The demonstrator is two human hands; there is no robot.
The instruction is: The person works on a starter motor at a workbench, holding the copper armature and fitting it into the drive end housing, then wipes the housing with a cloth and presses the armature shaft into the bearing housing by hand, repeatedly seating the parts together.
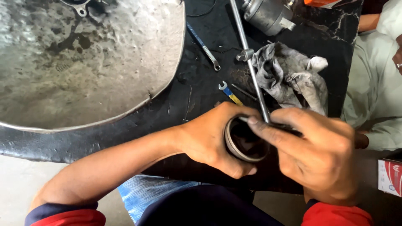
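left hand (209, 138) wraps a short metal cylinder (245, 142), open end toward camera, held over the near edge of the black bench (197, 83). right hand (318, 155) is closed on a dark tool, forefinger at the cylinder's rim; tool tip hidden. just beyond: long steel rod (251, 62) running away, grey rag (289, 75) right of it, two spanners (209, 50) left. large metal pan (83, 62) fills the far left. bare bench strip between pan edge and hands. another person's sleeve (372, 83) at right.
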